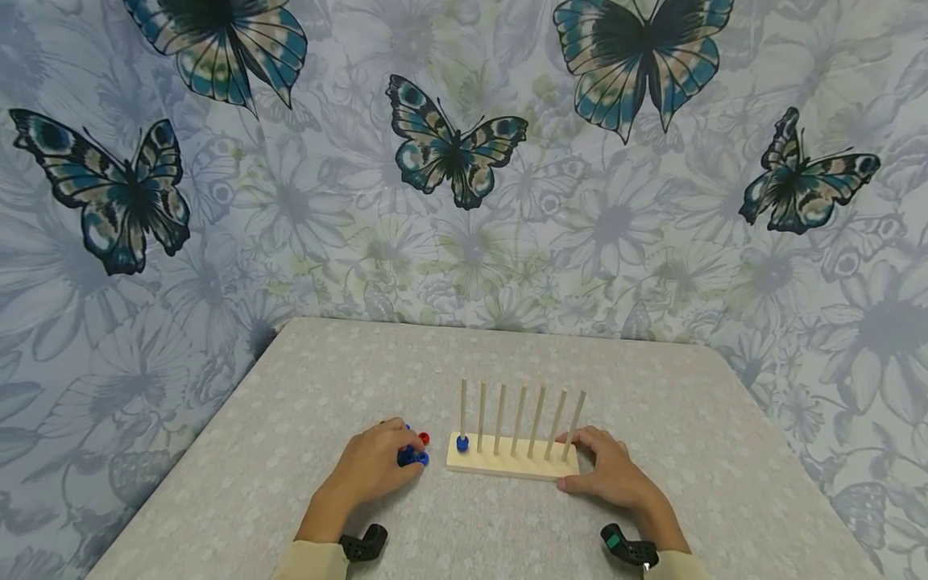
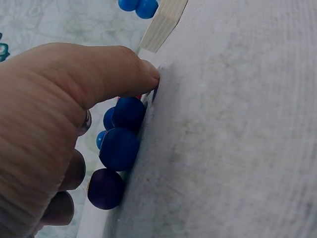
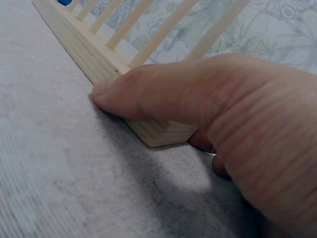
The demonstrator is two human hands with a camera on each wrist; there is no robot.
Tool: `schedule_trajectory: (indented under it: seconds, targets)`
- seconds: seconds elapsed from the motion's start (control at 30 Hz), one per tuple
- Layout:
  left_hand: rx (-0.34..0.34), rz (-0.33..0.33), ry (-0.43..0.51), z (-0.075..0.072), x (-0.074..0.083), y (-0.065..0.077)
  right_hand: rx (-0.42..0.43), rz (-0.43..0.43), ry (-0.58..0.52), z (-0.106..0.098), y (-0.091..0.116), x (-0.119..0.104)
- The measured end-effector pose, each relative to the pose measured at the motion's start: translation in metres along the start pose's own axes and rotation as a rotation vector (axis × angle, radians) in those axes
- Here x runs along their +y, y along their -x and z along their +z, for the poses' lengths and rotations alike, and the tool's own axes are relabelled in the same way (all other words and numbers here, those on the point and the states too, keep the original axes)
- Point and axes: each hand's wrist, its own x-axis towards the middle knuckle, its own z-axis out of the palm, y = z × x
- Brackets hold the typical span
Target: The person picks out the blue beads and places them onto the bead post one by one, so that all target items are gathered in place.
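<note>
The right hand point(image 1: 605, 471) pinches the end of the wooden stand point(image 1: 507, 464) between thumb and fingers, while the left hand point(image 1: 370, 461) curves over loose beads point(image 1: 423, 459) on the worktop point(image 1: 500, 532), left of the stand; whether its fingers pinch one, I cannot tell. The round beads may roll away if the fingers push them by accident.
</note>
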Motion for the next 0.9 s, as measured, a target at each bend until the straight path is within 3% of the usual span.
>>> schedule_trajectory:
  seconds: [0.23,0.7,0.9]
  targets:
    - [0.018,0.01,0.021,-0.001,-0.001,0.0,-0.008,-0.014,0.0,0.001,0.001,-0.001]
    - [0.182,0.101,0.098,-0.012,0.002,-0.003,-0.009,-0.03,-0.012,-0.002,-0.001,0.001]
    - [0.212,0.062,0.11,-0.02,-0.001,-0.002,-0.016,-0.016,-0.013,-0.001,0.0,0.0]
